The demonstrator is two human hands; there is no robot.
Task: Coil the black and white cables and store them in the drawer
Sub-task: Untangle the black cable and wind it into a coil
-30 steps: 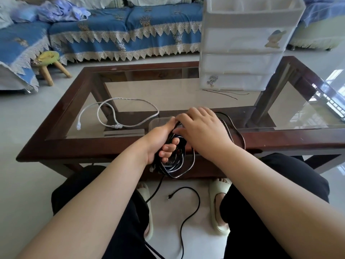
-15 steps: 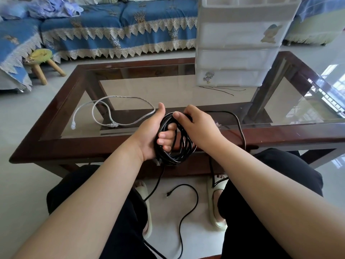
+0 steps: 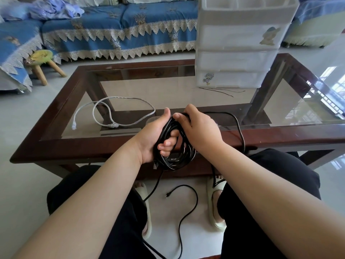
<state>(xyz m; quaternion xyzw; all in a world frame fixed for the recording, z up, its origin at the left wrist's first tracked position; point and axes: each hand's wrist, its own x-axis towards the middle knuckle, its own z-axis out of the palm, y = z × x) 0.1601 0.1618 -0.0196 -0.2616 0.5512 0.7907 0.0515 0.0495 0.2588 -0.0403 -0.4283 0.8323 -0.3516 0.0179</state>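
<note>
Lifted off the table edge since a second ago, the black cable (image 3: 173, 146) coil stands upright, gripped by the left hand (image 3: 158, 139); the right hand (image 3: 196, 128) pinches its top, laying another loop. Loose tail remains, so coiling continues.

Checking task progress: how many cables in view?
2. The black cable is a coil gripped by the left hand and right hand, its tail on the floor. The white cable lies loose on the glass table.
</note>
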